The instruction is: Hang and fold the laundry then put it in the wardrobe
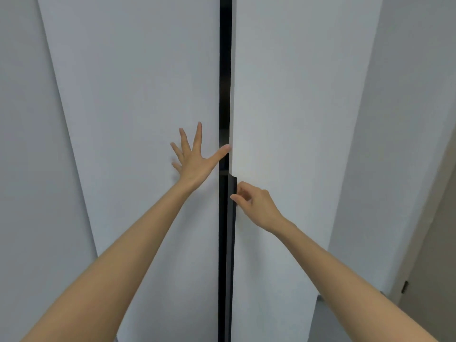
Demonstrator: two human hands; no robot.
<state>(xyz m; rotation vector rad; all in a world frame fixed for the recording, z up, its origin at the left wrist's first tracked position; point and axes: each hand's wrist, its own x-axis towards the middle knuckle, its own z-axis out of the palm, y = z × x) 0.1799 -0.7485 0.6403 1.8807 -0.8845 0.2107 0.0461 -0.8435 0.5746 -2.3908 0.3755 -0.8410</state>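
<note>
A pale grey wall [407, 119] and a beige room door [431, 267] stood right of the tall white flat-panelled wardrobe [296, 95], which faced the person, long axis upright. A narrow dark gap [225, 70] ran vertically between its doors. The left hand [195, 159] lay flat on the wardrobe's left side, fingers spread. The right hand [259, 206] pinched the long black vertical handle [232, 243] with curled fingers.

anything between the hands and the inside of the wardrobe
Yes: both doors stand nearly shut, with only a narrow dark gap between them. The left hand lies flat on the left door; the right hand grips the black handle on the right door.
</note>
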